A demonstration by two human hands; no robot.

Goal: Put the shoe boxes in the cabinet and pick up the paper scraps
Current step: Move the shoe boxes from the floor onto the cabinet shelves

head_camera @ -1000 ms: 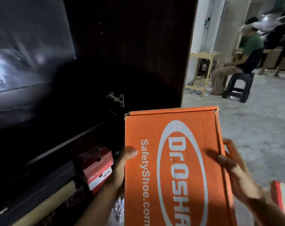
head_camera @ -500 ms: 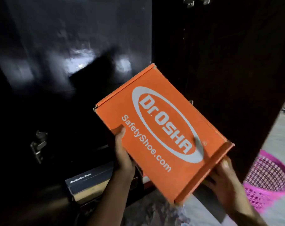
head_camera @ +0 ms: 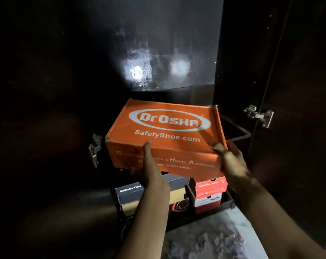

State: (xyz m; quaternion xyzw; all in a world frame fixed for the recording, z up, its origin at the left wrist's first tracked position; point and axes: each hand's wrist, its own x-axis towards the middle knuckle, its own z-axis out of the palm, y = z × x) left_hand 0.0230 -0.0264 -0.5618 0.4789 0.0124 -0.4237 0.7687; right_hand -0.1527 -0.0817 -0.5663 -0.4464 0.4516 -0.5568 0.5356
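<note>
In the middle of the frame both hands hold an orange shoe box (head_camera: 164, 135) at the mouth of a dark cabinet (head_camera: 46, 90). The lid faces up and reads "Dr.OSHA" in a white oval with "SafetyShoe.com" beneath it. The left hand (head_camera: 151, 165) is pressed flat against the box's near side, thumb hooked over the top edge, so it grips the box from the front. The right hand (head_camera: 231, 161) clasps the near right corner, fingers wrapped around the edge; it is slightly blurred. Whether the box rests on the shelf or hangs just above it, I cannot tell.

Below the orange box, lower in the cabinet, sit more boxes: a dark box (head_camera: 130, 193) with white lettering on the left, partly hidden by the left forearm, and a red and white box (head_camera: 208, 191) to the right, just beside it. Metal hinges show on either side, one (head_camera: 259, 115) at the right on the open door (head_camera: 298, 109), another (head_camera: 95, 148) dim on the left. A pale patterned floor (head_camera: 205, 238) fills the bottom centre.
</note>
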